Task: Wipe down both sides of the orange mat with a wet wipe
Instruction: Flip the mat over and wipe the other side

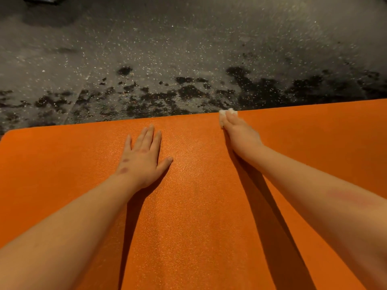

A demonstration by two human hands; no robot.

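Observation:
The orange mat (194,206) lies flat on the floor and fills the lower half of the head view, its far edge running across the middle. My left hand (143,155) rests palm down on the mat with the fingers spread, holding nothing. My right hand (238,130) reaches to the mat's far edge and presses a crumpled white wet wipe (225,116) against the surface under its fingers. Only part of the wipe shows past the fingertips.
Beyond the mat is a dark speckled floor (188,49) with wet dark patches (188,95) along the mat's far edge. A dark object (41,0) sits at the top left corner. The mat's rounded far left corner (8,135) is in sight.

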